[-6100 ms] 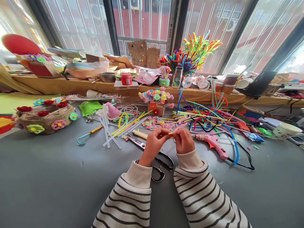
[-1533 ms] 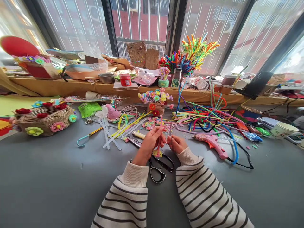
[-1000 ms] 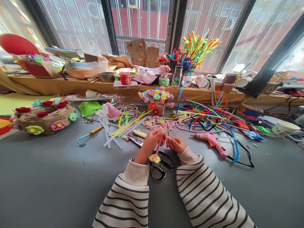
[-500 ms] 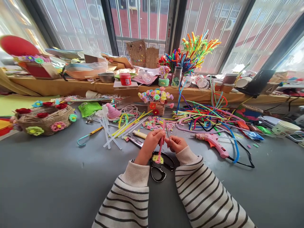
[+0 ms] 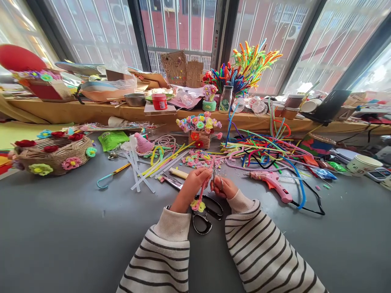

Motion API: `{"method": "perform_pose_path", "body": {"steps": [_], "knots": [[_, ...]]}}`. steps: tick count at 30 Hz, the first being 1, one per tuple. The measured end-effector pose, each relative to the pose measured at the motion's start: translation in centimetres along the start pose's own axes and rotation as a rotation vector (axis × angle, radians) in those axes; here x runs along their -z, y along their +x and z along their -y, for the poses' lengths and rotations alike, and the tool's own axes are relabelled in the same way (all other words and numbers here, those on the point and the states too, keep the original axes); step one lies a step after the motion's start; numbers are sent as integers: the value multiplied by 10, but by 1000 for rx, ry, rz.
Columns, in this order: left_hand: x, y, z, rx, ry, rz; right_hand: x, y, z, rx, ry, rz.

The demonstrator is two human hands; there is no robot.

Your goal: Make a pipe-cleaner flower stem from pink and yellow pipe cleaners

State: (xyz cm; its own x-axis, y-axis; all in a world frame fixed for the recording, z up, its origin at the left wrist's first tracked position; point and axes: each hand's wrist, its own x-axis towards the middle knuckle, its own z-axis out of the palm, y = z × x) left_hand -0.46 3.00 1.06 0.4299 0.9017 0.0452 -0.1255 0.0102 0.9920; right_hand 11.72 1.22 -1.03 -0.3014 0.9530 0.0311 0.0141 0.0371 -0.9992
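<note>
My left hand (image 5: 192, 187) is closed around a pink pipe cleaner (image 5: 204, 185). Its upper end sticks up past my fingers, and a small pink and yellow flower (image 5: 198, 206) hangs from its lower end. Close beside it on the right, my right hand (image 5: 224, 188) pinches a thin grey wire (image 5: 215, 176) that rises next to the pipe cleaner. Both hands hover just above the grey table (image 5: 61, 228), over black-handled scissors (image 5: 204, 212). My sleeves are striped white and black.
A pink glue gun (image 5: 273, 184) with a black cord lies right of my hands. Behind it sprawl loose pipe cleaners (image 5: 262, 148). Small flowers (image 5: 200, 158), a flower pot (image 5: 200, 129), white strips (image 5: 136, 169) and a flower-trimmed basket (image 5: 50, 152) sit farther back and left.
Six seconds ago both hands pinched a small piece level between them. Now the pink pipe cleaner stands upright in my left hand with the flower hanging below; it sways slightly.
</note>
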Motion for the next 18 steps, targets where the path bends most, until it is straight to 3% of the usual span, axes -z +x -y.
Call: {"method": "perform_pose_path", "body": {"steps": [11, 18], "knots": [[-1, -3, -2, -9, -34, -2, 0, -3, 2, 107, -157, -226], [-1, -3, -1, -43, -38, -22, 2, 1, -4, 42, 7, -281]]}}
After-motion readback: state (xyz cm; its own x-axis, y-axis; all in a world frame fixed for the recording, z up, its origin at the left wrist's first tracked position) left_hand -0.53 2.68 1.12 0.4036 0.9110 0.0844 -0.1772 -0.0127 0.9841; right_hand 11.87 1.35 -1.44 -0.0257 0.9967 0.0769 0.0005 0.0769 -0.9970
